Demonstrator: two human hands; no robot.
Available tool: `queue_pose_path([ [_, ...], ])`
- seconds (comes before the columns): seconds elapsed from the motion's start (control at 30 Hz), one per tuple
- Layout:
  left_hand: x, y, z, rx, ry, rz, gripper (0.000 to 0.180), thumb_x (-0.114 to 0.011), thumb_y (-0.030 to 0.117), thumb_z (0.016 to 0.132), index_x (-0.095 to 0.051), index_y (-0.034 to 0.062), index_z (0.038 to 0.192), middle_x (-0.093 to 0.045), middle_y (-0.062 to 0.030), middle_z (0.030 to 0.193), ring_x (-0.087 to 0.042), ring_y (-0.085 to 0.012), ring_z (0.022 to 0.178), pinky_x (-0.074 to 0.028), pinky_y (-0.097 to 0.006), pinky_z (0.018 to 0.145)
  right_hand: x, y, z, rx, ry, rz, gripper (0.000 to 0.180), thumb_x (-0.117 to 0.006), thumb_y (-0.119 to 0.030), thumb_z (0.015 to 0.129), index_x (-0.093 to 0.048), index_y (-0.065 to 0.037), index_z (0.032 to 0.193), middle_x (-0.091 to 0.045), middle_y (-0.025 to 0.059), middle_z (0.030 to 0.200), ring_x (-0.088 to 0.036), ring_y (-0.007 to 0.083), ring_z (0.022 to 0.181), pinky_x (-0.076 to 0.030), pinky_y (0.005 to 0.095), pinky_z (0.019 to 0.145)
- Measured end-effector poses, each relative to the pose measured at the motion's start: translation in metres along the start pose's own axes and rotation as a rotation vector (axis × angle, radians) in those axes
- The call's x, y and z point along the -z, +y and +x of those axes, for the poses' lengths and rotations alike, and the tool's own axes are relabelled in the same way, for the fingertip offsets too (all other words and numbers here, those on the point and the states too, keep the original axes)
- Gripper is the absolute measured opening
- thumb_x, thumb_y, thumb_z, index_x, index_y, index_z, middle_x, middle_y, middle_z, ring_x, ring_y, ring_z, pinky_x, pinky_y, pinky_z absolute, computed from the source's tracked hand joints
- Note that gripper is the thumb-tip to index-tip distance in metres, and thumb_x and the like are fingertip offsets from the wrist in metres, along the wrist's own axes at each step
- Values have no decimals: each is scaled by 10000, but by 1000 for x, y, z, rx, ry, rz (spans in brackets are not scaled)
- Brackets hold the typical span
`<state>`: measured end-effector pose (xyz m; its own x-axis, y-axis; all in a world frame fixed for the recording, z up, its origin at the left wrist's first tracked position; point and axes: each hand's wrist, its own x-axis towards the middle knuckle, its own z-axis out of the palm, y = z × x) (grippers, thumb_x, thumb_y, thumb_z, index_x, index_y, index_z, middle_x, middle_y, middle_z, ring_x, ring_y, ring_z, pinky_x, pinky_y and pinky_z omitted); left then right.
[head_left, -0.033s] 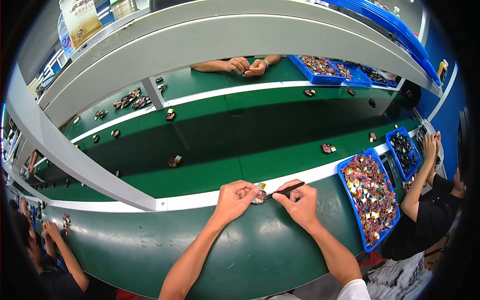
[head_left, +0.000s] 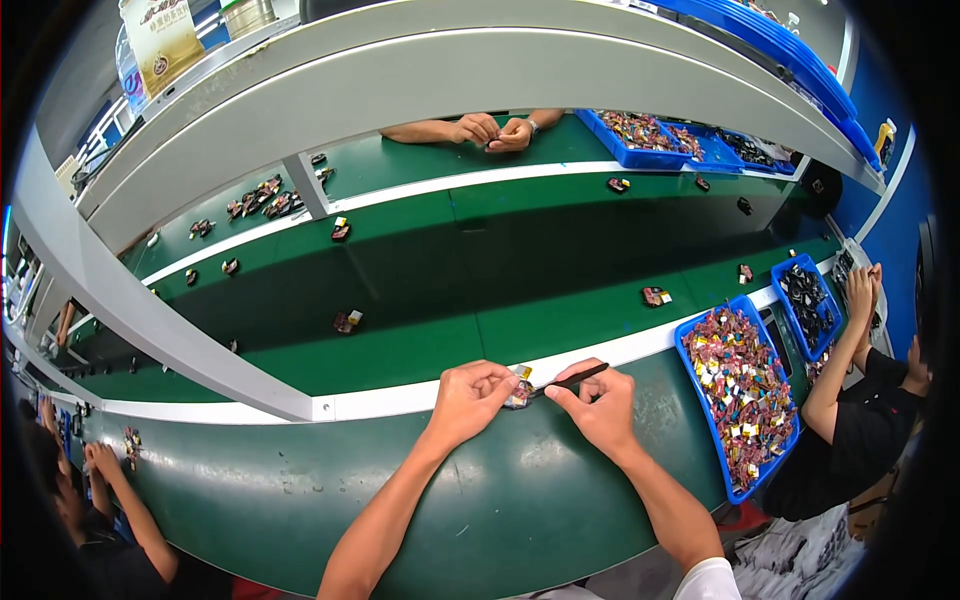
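Observation:
My left hand [head_left: 470,400] pinches a small part [head_left: 518,396] with a yellow and white tag between thumb and fingertips, just above the near table edge. Its details are too small to tell, and the fingers partly hide it. In my right hand [head_left: 598,405] is a slim black tool that looks like tweezers [head_left: 578,379]. The tool slants down to the left, and its thin tip meets the part. Both hands are close together at the white rail [head_left: 400,400] bordering the green belt.
A blue tray [head_left: 690,350] heaped with similar small tagged parts stands right of my hands. Beyond it is a smaller blue tray [head_left: 829,300] of black parts. Loose parts lie along the green belt [head_left: 560,320]. Co-workers' hands work across the belt and at both sides. A grey beam [head_left: 450,75] spans overhead.

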<state>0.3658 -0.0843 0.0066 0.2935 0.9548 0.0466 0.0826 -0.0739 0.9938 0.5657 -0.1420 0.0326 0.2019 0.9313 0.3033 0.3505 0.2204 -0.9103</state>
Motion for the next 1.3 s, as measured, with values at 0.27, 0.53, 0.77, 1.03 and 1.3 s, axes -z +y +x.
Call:
queue_pose_path([
  [0.27,-2,8,-2,-140,-17,123,78,-738,64,866,-756,-7,894,-584,-38,665,-434,-81,534,-366,-272,513,3,-4,3,-104,-51,88,154,-826,9,773,-706,8,868,-611,-50,639,-358,-26,505,-248,196,444],
  [0.53,3,8,-1,-221,-60,153,67,-740,58,877,-759,-4,895,-610,-27,688,-492,-86,557,-383,-252,508,8,-13,6,-255,-189,242,131,-795,37,804,-688,19,878,-699,28,774,-575,14,645,-422,175,532],
  [0.77,3,22,0,194,-246,-232,181,-627,127,999,-658,-38,1065,-674,-99,877,-687,-152,639,-480,-223,459,12,-16,9,-392,-130,444,155,-781,45,811,-674,19,920,-718,60,801,-608,44,657,-433,183,533],
  [1.03,0,24,-4,156,-277,-550,266,-599,160,1015,-602,-48,1180,-688,-161,990,-723,-240,694,-545,-254,481,12,-20,10,-463,-69,593,162,-781,-4,820,-673,7,940,-739,91,808,-533,36,561,-313,199,469],
  [1.3,3,18,-4,132,-253,-481,297,-615,134,1003,-605,-39,1244,-688,-188,1120,-740,-260,776,-565,-269,546,6,-20,4,-429,-76,559,181,-786,-15,823,-666,7,957,-739,85,812,-561,25,590,-331,187,473],
])
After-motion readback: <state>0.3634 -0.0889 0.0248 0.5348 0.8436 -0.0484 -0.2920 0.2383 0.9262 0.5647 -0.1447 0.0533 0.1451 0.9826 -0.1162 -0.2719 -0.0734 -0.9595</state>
